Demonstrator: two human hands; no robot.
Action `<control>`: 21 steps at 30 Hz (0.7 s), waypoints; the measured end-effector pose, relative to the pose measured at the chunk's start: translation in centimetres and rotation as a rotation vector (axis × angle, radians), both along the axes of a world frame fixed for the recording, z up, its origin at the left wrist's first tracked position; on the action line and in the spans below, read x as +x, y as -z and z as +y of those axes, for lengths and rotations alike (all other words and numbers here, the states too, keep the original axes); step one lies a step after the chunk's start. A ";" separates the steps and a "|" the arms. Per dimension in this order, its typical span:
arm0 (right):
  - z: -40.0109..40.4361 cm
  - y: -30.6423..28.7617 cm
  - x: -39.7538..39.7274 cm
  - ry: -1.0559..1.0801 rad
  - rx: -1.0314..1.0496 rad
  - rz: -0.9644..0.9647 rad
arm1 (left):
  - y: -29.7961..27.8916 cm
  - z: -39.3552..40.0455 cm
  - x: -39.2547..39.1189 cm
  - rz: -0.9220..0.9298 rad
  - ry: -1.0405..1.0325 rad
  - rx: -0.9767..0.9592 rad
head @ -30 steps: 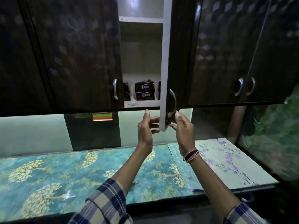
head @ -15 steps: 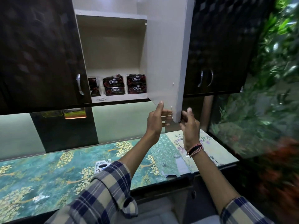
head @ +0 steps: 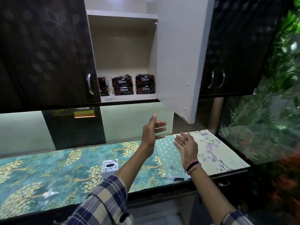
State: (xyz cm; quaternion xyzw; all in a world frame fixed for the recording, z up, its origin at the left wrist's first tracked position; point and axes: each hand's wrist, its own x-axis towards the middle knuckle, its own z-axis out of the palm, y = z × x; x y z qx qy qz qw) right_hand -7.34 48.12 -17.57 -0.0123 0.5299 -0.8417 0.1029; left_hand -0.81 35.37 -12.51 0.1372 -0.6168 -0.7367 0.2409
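The wall cabinet's right door (head: 178, 62) stands swung open, its pale inner face toward me. Inside, on the bottom shelf (head: 129, 99), lie several dark Dove packets (head: 123, 86) stacked in pairs. My left hand (head: 152, 132) hangs in the air below the shelf with fingers straight and holds nothing. My right hand (head: 186, 146) is lower and to the right, palm turned inward, fingers relaxed, also holding nothing. Neither hand touches the door.
A counter (head: 48, 169) with a teal and gold tree pattern runs below; a small white Dart box (head: 109, 168) stands on it. Closed dark cabinet doors (head: 40, 54) flank the opening. Green plants (head: 276, 95) fill the right side.
Both hands gripped the lower edge of the door and swung it open to the right; now they have let go and dropped below it. The view has shifted right.
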 end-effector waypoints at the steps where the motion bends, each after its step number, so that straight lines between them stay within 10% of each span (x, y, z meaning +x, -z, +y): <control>1: -1.0 0.8 0.3 -0.046 0.008 -0.037 | 0.7 -1.1 0.5 -0.011 -0.028 0.012; 21: -34.5 -10.9 3.0 -0.453 -0.018 0.199 | -5.7 -31.9 9.4 0.140 -0.378 0.010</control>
